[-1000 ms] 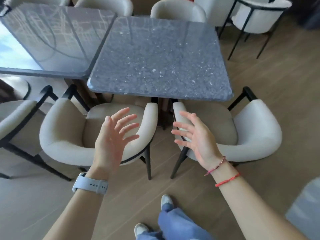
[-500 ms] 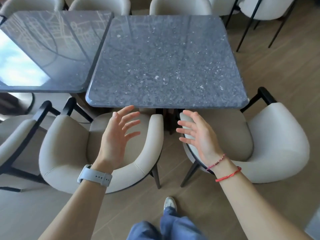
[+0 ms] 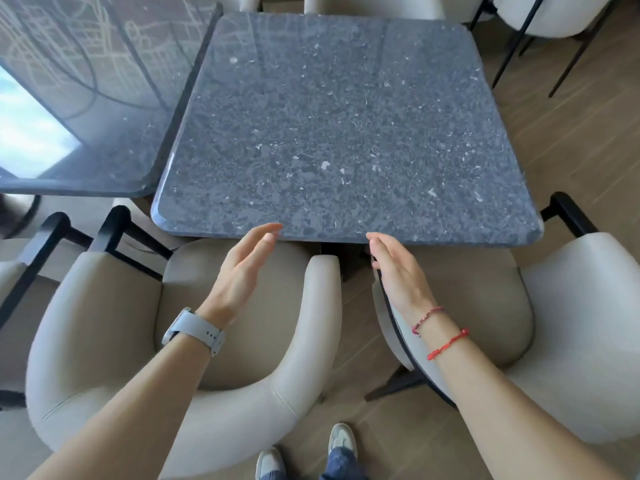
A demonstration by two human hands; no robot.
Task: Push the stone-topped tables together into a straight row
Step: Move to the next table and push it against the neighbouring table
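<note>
A square grey speckled stone-topped table (image 3: 339, 126) fills the middle of the view. A second, glossy stone-topped table (image 3: 90, 91) stands to its left, side edges close together, its near edge set further back. My left hand (image 3: 242, 268), with a watch on the wrist, is stretched out with straight fingers, the tips at the near edge of the speckled table. My right hand (image 3: 398, 271), with red cords on the wrist, is likewise flat and extended, its fingertips at the same edge. Neither hand holds anything.
Two cream armchairs stand between me and the table: the left chair (image 3: 173, 358) and the right chair (image 3: 571, 323). A black-framed chair (image 3: 41, 244) sits at the far left, more chairs (image 3: 540, 12) beyond the table. Wooden floor (image 3: 571, 140) lies to the right.
I have stepped closer to the table. Both hands moved forward from above the chairs to the table's near edge, and their spread fingers have come together and straightened.
</note>
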